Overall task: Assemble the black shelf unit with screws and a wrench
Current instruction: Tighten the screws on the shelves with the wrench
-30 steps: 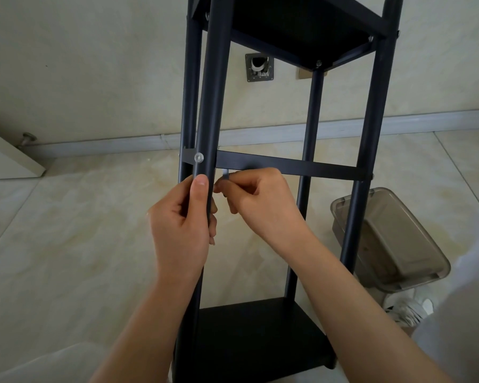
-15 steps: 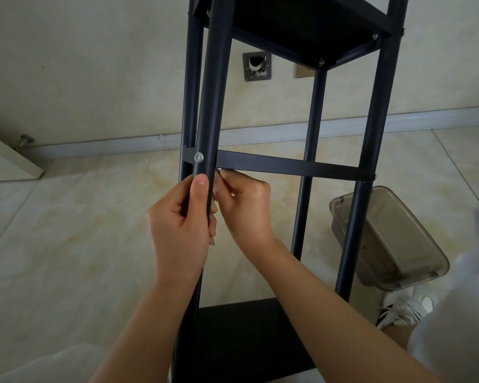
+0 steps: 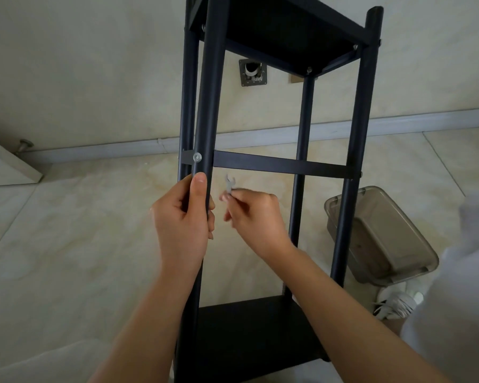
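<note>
The black shelf unit stands upright on the floor in front of me, with a shelf at the top and one at the bottom. A flat black crossbar joins the two near posts, and a silver screw head shows where it meets the near left post. My left hand grips that post just below the screw, thumb pointing up. My right hand is to the right of the post, below the crossbar, and pinches a small flat silver wrench whose open jaw points up, clear of the shelf.
A translucent grey plastic box lies on the tiled floor to the right, behind the right post. A white shoe sits near it. A metal wall fitting is on the wall behind. A pale board edge lies at left.
My right hand has drawn back from the underside of the crossbar near the post, down and to the right, so the wrench now shows free. My left hand has stayed on the post.
</note>
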